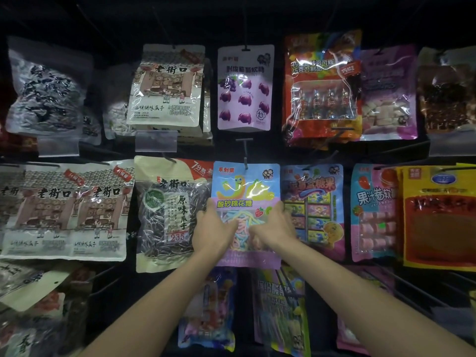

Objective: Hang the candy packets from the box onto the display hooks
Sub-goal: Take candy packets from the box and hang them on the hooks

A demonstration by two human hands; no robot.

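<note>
A blue and lilac candy packet (246, 186) with pastel strips inside hangs in the middle row of the display, its top hole on a metal display hook (245, 153). My left hand (213, 230) grips its left edge at mid height, and my right hand (274, 228) grips its right edge. Both thumbs lie across the clear window of the packet. The box is out of view.
Sunflower seed bags (167, 212) hang just left of the packet and a cartoon candy packet (313, 210) just right. A purple grape gummy packet (246, 88) hangs above. More packets (282, 310) hang on the row below, between my forearms.
</note>
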